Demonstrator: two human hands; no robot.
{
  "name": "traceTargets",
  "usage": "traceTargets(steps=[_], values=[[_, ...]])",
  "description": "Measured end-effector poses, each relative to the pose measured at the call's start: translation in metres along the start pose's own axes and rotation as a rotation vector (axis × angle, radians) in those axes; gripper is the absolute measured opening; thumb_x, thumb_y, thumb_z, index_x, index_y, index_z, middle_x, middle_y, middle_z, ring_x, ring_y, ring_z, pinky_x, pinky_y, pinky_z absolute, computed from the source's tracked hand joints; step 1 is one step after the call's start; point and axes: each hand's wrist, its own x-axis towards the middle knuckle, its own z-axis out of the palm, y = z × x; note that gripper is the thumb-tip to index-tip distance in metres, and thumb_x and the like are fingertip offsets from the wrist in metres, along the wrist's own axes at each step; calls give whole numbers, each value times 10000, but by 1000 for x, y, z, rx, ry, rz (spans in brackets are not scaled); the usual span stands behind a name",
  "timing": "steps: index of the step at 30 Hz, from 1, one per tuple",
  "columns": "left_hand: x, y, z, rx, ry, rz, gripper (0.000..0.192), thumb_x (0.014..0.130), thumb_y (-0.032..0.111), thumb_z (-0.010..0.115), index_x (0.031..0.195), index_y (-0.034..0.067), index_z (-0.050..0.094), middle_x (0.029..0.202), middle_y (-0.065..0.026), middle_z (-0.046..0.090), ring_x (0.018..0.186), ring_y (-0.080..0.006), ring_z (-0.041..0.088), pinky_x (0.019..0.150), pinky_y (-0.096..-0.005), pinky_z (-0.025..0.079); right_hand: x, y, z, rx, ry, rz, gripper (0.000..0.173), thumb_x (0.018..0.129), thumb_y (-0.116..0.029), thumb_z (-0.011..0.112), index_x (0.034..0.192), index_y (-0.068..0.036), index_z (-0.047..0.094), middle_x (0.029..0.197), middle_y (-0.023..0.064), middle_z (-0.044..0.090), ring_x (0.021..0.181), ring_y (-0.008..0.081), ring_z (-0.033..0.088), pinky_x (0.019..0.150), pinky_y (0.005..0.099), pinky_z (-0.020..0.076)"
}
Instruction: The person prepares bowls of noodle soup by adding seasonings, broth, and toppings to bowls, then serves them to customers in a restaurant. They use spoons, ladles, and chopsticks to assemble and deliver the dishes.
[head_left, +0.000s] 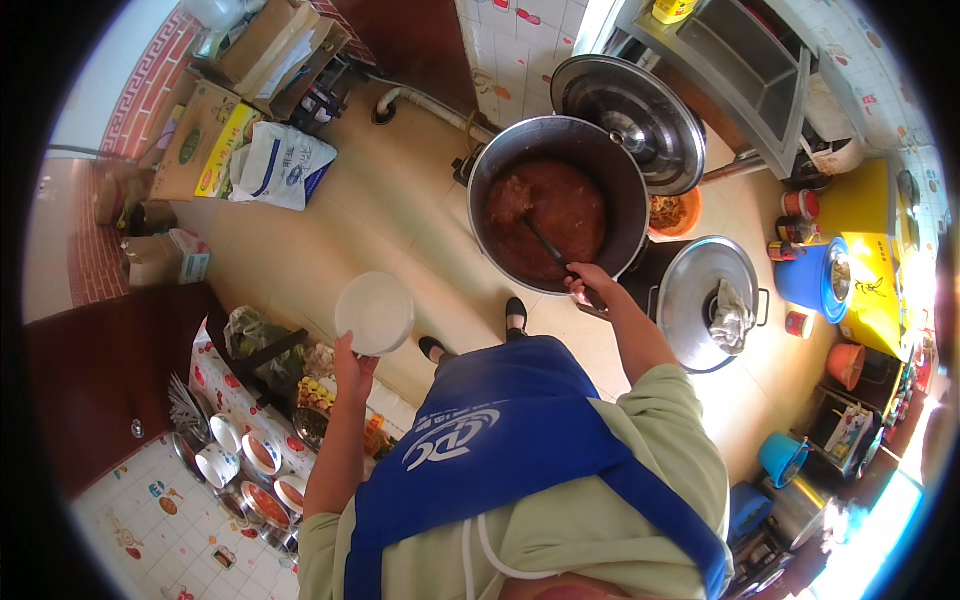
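Observation:
My right hand (589, 283) grips the dark handle of a ladle (546, 241), whose head rests in reddish-brown broth (574, 206) inside a large deep stockpot (480, 191). Some minced or lumpy food shows around the ladle's head. My left hand (355, 366) holds a round whitish bowl or tub (375, 311) by its near edge, out over the floor to the left of the pot. Whether anything is in it I cannot tell. A large metal lid (630, 112) leans behind the stockpot.
Right of the stockpot stands another pot with a metal lid (701, 289) and a cloth (731, 319) on it. An orange basin (694, 214) sits behind. Bowls of red food (262, 452) stand at lower left; cardboard boxes (199, 142) at upper left. A pipe (439, 112) crosses the floor.

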Motion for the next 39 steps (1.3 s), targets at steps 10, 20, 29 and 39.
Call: traceTargets(steps=[10,20,29,39], values=[[3,-6,17,51,-56,-17,382,843,319,551,1149,144,402,1110,-68,485,972,-210,521,797,-345,437,-61,10,-5,26,3,-48,319,905,-312,476,682,-88,436,444,-38,331,339,54,310,312,186,286],[11,-18,50,229,-119,-9,428,866,389,552,1173,145,383,1107,-47,487,956,-193,520,787,-351,438,-139,22,-17,30,7,-199,231,923,-270,443,769,-101,412,570,-29,391,384,29,318,316,170,279],[34,-36,83,351,-165,6,464,857,417,568,1202,165,386,1086,-8,494,926,-157,485,766,-335,422,-232,22,-6,189,-29,-161,115,930,-220,419,956,-117,375,686,16,441,415,20,338,303,137,292],[78,-49,177,465,-224,155,625,773,419,679,1217,108,368,1035,-61,525,871,-142,512,658,-302,441,-332,30,34,190,-38,-132,167,933,-237,410,1003,-87,392,699,16,433,420,11,334,295,122,286]])
